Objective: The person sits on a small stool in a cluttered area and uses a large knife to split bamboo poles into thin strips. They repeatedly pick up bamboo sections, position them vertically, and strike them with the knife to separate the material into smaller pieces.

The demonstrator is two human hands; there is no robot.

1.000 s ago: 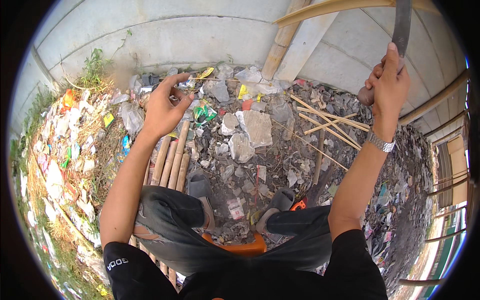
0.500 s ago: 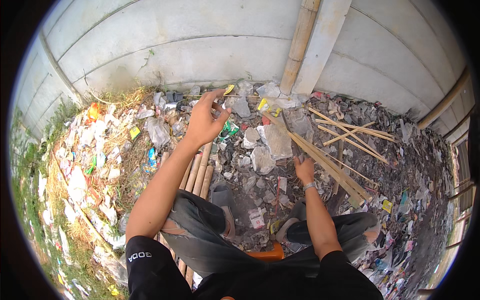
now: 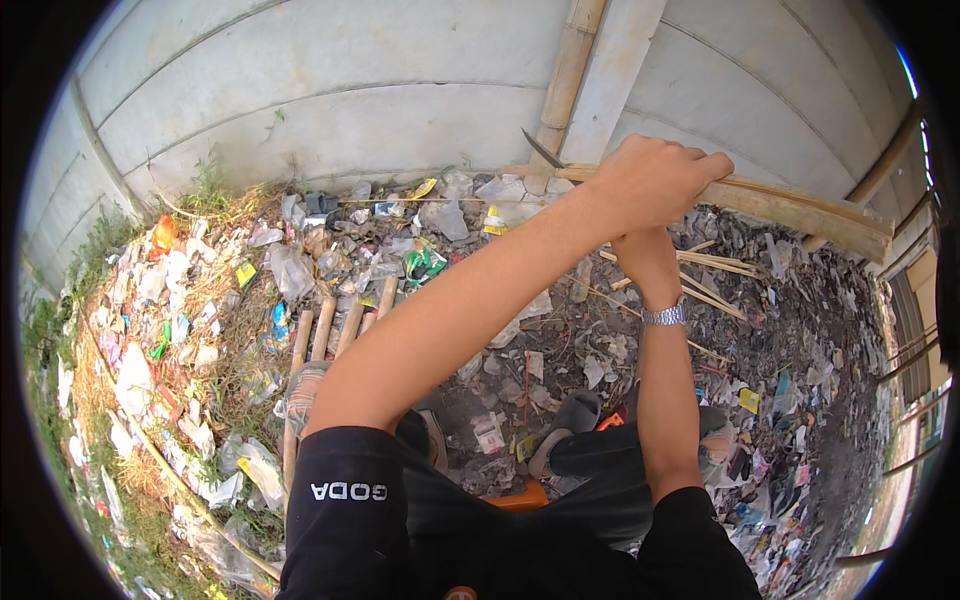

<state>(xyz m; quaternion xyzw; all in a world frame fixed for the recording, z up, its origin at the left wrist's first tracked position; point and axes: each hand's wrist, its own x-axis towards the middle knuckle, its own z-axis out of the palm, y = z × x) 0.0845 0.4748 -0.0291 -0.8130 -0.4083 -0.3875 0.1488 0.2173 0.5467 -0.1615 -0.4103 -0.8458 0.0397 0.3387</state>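
We see the split bamboo stretching rightward from just beside the bent fingers of our left hand, a dark blade showing leftward. Our right hand is partly hidden beneath; we cannot tell whether either hand's fingers are clamped.

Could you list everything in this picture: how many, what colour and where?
Split bamboo: at least one, tan, extending right from the hands
Blade: one, dark, near the bamboo's left end
Bamboo poles: at least four, tan, ground left
Thin strips: several, pale, ground right
Upright pole: one, tan, against wall
Post: one, whitish, beside it
Wall: one, grey, ahead
Litter: many, mixed, ground
Stool: one, orange, bottom centre
Footwear: two, grey, ground
Watch: one, silver, right wrist
Sleeves: two, black, bottom
Left hand: one, bare, by split bamboo
Right hand: one, bare, partly behind left; fingers hidden
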